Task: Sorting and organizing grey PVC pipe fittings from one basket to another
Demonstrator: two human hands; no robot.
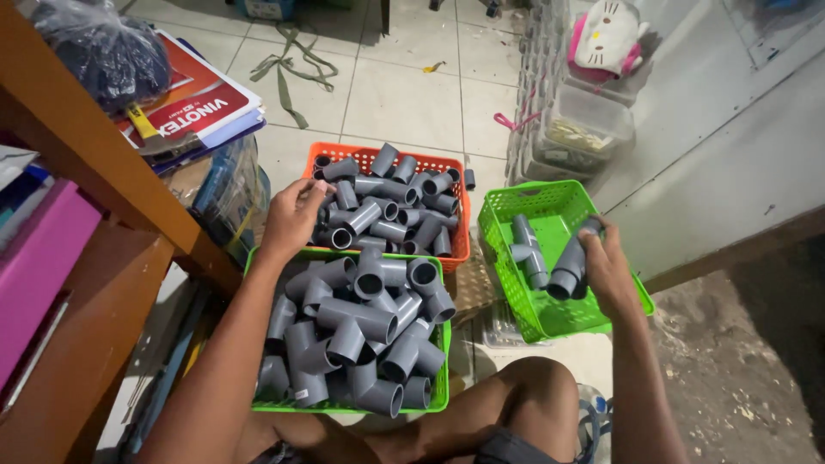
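At right of centre, the right hand (pixel 607 268) grips a grey tee fitting (pixel 571 265) over the right green basket (pixel 516 283), where another tee (pixel 527 249) lies. The left hand (pixel 292 215), fingers loosely curled and holding nothing I can see, reaches into the orange basket (pixel 460 249) of grey couplings (pixel 378 210), above the full green basket (pixel 440 391) at lower centre.

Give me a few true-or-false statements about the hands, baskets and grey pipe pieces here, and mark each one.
1. The right hand holds a grey pipe fitting over the green basket on the right. True.
2. The orange basket is empty. False: it is full of grey fittings.
3. The left hand reaches over the orange basket. True.
4. The near green basket holds only two fittings. False: it is heaped with them.
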